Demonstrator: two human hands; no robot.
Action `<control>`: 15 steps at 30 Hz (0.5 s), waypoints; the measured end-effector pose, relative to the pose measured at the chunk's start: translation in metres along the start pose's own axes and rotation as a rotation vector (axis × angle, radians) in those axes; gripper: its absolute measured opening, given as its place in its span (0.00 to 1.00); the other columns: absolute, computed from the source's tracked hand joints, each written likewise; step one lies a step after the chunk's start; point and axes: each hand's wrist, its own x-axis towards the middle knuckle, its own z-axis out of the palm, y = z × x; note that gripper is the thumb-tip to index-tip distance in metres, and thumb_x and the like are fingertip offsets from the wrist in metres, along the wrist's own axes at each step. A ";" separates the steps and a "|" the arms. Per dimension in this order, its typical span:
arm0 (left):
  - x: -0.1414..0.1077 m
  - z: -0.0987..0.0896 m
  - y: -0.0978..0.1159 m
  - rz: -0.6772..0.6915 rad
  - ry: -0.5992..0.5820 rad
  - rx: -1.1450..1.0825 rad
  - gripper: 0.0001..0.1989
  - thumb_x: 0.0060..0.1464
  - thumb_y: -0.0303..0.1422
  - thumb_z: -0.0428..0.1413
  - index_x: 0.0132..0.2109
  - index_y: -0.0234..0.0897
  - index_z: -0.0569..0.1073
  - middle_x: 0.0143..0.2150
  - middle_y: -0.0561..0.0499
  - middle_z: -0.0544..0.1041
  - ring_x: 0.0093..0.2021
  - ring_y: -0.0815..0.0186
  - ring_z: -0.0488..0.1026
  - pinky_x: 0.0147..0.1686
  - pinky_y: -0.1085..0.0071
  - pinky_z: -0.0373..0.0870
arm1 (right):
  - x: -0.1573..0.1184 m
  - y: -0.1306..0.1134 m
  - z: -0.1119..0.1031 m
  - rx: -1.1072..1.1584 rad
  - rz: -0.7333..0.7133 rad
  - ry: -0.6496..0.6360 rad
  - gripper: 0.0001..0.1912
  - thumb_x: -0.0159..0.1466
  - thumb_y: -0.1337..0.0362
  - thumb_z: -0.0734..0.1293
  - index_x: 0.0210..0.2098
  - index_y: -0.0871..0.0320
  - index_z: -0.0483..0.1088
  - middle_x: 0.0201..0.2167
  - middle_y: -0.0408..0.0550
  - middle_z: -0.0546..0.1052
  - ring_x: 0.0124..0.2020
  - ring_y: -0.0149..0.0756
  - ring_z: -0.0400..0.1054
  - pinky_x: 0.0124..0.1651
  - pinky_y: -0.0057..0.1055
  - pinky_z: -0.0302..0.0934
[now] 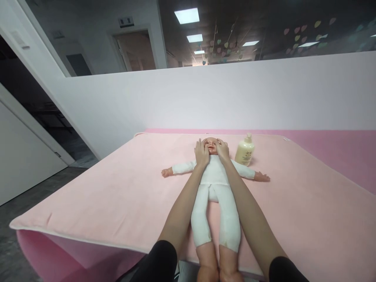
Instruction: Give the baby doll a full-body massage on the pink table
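A baby doll with a white cloth body lies on its back, its arms spread to both sides and its legs toward me. My left hand rests against the left side of the doll's head, fingers stretched upward. On the right side of the head lies my right hand, its fingers also extended along the cheek. The doll's face shows between my two hands. Just right of the doll's shoulder stands a pale yellow pump bottle, upright and touched by neither hand.
A pink padded mat covers the table under the doll. Behind it rises a white wall with a window above. At the far left are a white door and a dark floor.
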 end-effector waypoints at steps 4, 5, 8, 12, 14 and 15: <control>0.005 0.004 -0.005 0.136 -0.104 -0.093 0.20 0.63 0.33 0.41 0.56 0.38 0.71 0.61 0.47 0.71 0.67 0.63 0.59 0.67 0.62 0.53 | 0.010 0.014 0.007 0.153 0.066 -0.048 0.28 0.61 0.55 0.64 0.60 0.51 0.65 0.59 0.50 0.67 0.61 0.41 0.60 0.67 0.43 0.48; 0.005 0.005 -0.006 0.142 -0.109 -0.083 0.20 0.63 0.35 0.43 0.57 0.38 0.71 0.61 0.46 0.70 0.66 0.62 0.60 0.67 0.62 0.54 | 0.010 0.016 0.009 0.235 0.058 -0.069 0.28 0.61 0.56 0.64 0.61 0.51 0.64 0.60 0.48 0.66 0.62 0.39 0.59 0.67 0.42 0.49; 0.004 0.005 -0.006 0.166 -0.112 -0.005 0.21 0.63 0.38 0.46 0.59 0.38 0.70 0.62 0.44 0.68 0.67 0.60 0.58 0.67 0.61 0.54 | 0.007 0.018 0.012 0.486 0.042 -0.138 0.31 0.61 0.60 0.63 0.64 0.55 0.59 0.64 0.49 0.62 0.62 0.33 0.60 0.65 0.34 0.55; 0.003 0.006 -0.006 0.183 -0.133 0.055 0.21 0.63 0.39 0.46 0.59 0.39 0.70 0.64 0.43 0.65 0.68 0.59 0.56 0.68 0.60 0.52 | 0.004 0.013 0.010 0.653 0.177 -0.174 0.36 0.60 0.62 0.65 0.66 0.56 0.54 0.63 0.51 0.63 0.57 0.33 0.66 0.59 0.30 0.63; 0.003 0.006 -0.006 0.191 -0.140 0.062 0.21 0.63 0.40 0.45 0.59 0.40 0.70 0.65 0.44 0.65 0.69 0.59 0.55 0.68 0.60 0.52 | 0.006 0.012 0.010 0.672 0.210 -0.157 0.36 0.59 0.63 0.66 0.66 0.56 0.56 0.63 0.50 0.64 0.57 0.33 0.67 0.59 0.30 0.63; 0.003 0.006 -0.007 0.196 -0.144 0.061 0.21 0.64 0.40 0.45 0.59 0.40 0.70 0.65 0.45 0.65 0.69 0.59 0.55 0.68 0.60 0.52 | 0.007 0.012 0.010 0.677 0.211 -0.142 0.34 0.60 0.63 0.66 0.65 0.56 0.58 0.63 0.49 0.64 0.57 0.33 0.66 0.60 0.30 0.63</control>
